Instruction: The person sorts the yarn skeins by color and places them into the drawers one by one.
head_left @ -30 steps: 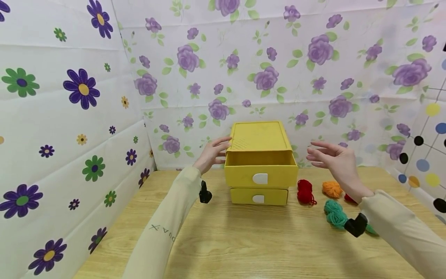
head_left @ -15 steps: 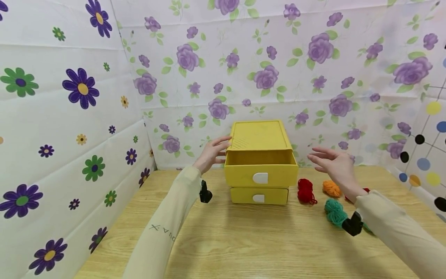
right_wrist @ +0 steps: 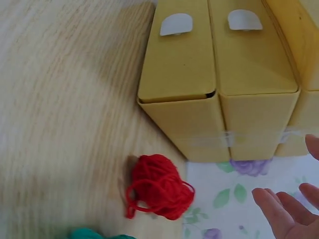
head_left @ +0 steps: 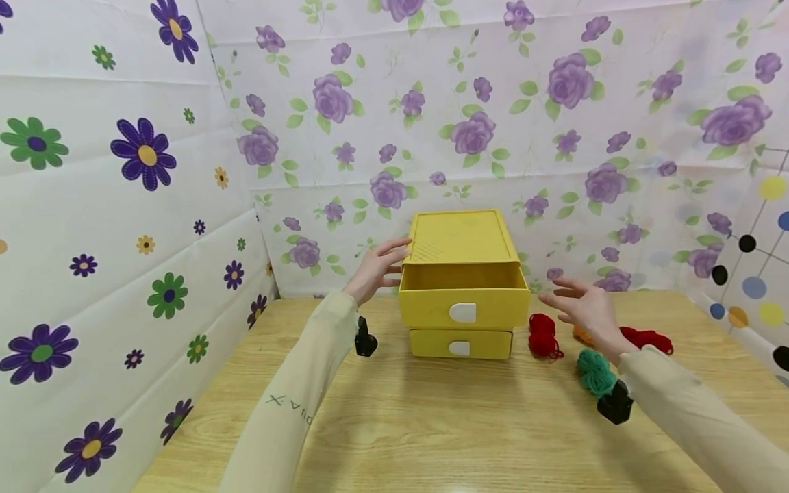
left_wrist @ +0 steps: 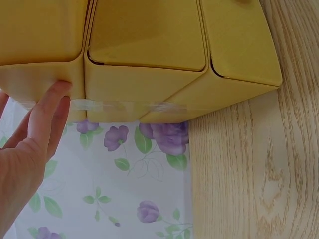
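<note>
A yellow drawer box (head_left: 464, 236) stands near the back of the table, its upper drawer (head_left: 431, 308) pulled out and the lower drawer (head_left: 425, 342) pushed in. Both fronts carry a white tab. My left hand (head_left: 377, 270) touches the box's left side with extended fingers; in the left wrist view a fingertip (left_wrist: 61, 88) lies on the yellow side wall. To the right of the box, my right hand (head_left: 585, 311) hovers with loosely bent fingers and holds nothing. A red yarn bundle (head_left: 543, 335) lies by the box's right side.
Teal yarn (head_left: 594, 372), partly covered by the right wrist's black camera mount, lies on the wooden table (head_left: 456, 424). Orange yarn (head_left: 582, 334) and a second red yarn bundle (head_left: 650, 339) are partly hidden by my right hand and arm. Flowered cloth (head_left: 345, 150) hangs behind.
My right hand has lowered and shifted slightly left, uncovering more of the far red yarn and covering more of the orange. The left hand stays at the box's side.
</note>
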Motion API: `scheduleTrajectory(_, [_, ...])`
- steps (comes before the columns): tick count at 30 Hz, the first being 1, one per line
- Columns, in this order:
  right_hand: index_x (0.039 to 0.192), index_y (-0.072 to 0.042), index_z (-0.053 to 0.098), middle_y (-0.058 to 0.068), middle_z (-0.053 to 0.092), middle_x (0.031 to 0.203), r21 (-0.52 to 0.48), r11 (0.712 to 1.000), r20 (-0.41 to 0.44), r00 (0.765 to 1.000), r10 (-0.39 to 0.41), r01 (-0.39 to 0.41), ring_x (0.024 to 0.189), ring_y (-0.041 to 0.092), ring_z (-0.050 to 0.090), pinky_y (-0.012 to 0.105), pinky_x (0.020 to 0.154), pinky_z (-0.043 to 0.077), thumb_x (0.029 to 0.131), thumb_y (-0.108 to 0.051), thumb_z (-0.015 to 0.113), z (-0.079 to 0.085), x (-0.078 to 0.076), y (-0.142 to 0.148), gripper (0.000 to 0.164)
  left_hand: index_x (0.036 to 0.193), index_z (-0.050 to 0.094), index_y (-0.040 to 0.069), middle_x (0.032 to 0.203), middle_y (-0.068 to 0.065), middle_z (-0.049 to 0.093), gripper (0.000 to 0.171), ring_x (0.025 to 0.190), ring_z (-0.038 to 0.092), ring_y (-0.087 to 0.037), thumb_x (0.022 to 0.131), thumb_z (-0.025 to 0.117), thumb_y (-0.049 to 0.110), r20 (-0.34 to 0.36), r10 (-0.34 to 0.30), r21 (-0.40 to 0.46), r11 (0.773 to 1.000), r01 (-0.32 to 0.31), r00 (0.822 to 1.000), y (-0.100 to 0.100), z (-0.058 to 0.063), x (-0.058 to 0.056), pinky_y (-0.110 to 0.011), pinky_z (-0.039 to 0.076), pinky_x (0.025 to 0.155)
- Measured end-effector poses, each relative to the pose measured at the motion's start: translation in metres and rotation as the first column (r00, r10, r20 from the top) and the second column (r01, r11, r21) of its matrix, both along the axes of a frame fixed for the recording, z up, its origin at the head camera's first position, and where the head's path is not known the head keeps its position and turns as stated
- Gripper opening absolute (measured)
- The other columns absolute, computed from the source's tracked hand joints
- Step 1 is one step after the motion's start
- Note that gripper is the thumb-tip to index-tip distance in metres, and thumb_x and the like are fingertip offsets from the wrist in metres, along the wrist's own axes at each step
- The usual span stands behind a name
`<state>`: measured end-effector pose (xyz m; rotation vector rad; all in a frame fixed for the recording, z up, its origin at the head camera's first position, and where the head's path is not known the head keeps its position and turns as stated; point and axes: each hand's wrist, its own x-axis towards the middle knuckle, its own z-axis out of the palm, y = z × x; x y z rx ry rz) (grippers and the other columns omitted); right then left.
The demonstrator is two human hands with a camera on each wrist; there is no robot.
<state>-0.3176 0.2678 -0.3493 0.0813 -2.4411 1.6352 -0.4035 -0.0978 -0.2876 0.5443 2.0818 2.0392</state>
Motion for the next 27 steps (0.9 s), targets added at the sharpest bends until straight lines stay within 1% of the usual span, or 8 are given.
scheduleTrajectory(6, [0.136,0.000,0.039,0.028,0.043,0.125,0.046,0.999,0.038,0.999,-0.009,0.008,0.099,0.039,0.054,0.034,0.071,0.050,0.079,-0.044,0.067,-0.014,-0.003,0.000,0.077,0.133,0.048,0.018,0.128,-0.007,0.045,0.042,0.101,0.052,-0.033,0.092,0.055,0.025,-0.007,0.023,0.003,1.000,-0.023,1.000,0.001,0.001,0.001,-0.041,0.048,0.076])
scheduleTrajectory(10, [0.135,0.002,0.038,0.029,0.041,0.126,0.068,0.998,0.053,0.998,0.014,-0.017,0.104,0.040,0.051,0.039,0.078,0.047,0.080,-0.043,0.066,-0.021,-0.004,0.000,0.077,0.132,0.049,0.017,0.125,-0.007,0.047,0.041,0.098,0.054,-0.031,0.092,0.055,0.025,-0.013,0.034,0.007,0.999,-0.034,0.999,0.001,0.000,0.002,-0.041,0.049,0.075])
scheduleTrajectory(14, [0.134,0.007,0.035,0.031,0.039,0.126,0.083,0.996,0.071,0.997,0.040,-0.046,0.107,0.041,0.046,0.045,0.083,0.043,0.081,-0.041,0.066,-0.026,-0.006,-0.001,0.077,0.132,0.049,0.017,0.124,-0.007,0.047,0.041,0.101,0.052,-0.035,0.092,0.056,0.024,-0.011,0.038,0.013,0.999,-0.038,0.999,0.002,0.000,0.003,-0.041,0.049,0.075])
scheduleTrajectory(18, [0.132,0.010,0.034,0.034,0.036,0.126,0.104,0.994,0.097,0.995,0.022,-0.033,0.107,0.043,0.044,0.047,0.083,0.043,0.082,-0.039,0.067,-0.031,-0.008,-0.004,0.078,0.132,0.049,0.016,0.125,-0.008,0.046,0.042,0.105,0.048,-0.039,0.092,0.055,0.024,-0.006,0.035,0.022,0.999,-0.035,0.999,0.002,0.000,0.003,-0.041,0.049,0.075])
scheduleTrajectory(22, [0.130,0.011,0.036,0.036,0.036,0.124,0.156,0.988,0.135,0.991,-0.022,0.001,0.101,0.043,0.047,0.046,0.079,0.045,0.081,-0.036,0.068,-0.035,-0.009,-0.007,0.075,0.132,0.049,0.017,0.125,-0.008,0.046,0.041,0.105,0.047,-0.039,0.092,0.055,0.024,-0.004,0.033,0.022,0.999,-0.032,0.999,0.002,0.000,0.002,-0.041,0.049,0.075])
scheduleTrajectory(24, [0.130,0.011,0.035,0.035,0.038,0.122,0.177,0.984,0.160,0.986,-0.044,0.015,0.090,0.040,0.051,0.042,0.071,0.047,0.081,-0.034,0.068,-0.037,-0.010,-0.009,0.075,0.132,0.049,0.017,0.126,-0.007,0.046,0.041,0.105,0.048,-0.039,0.092,0.055,0.024,-0.005,0.034,0.017,0.999,-0.034,0.999,0.002,0.000,0.002,-0.041,0.049,0.075])
scheduleTrajectory(26, [0.131,0.011,0.034,0.035,0.038,0.123,0.187,0.982,0.182,0.981,-0.061,0.026,0.084,0.036,0.049,0.038,0.064,0.045,0.080,-0.033,0.069,-0.040,-0.011,-0.010,0.076,0.132,0.050,0.017,0.126,-0.007,0.046,0.041,0.105,0.048,-0.038,0.092,0.056,0.024,-0.004,0.036,0.015,0.999,-0.036,0.999,0.001,-0.001,0.001,-0.041,0.049,0.074])
scheduleTrajectory(27, [0.131,0.011,0.033,0.034,0.037,0.124,0.187,0.982,0.190,0.979,-0.067,0.031,0.084,0.034,0.047,0.037,0.064,0.044,0.080,-0.033,0.070,-0.042,-0.011,-0.010,0.077,0.131,0.050,0.018,0.125,-0.006,0.047,0.041,0.104,0.048,-0.038,0.092,0.056,0.024,-0.004,0.038,0.014,0.999,-0.038,0.999,0.001,-0.001,0.002,-0.041,0.049,0.074])
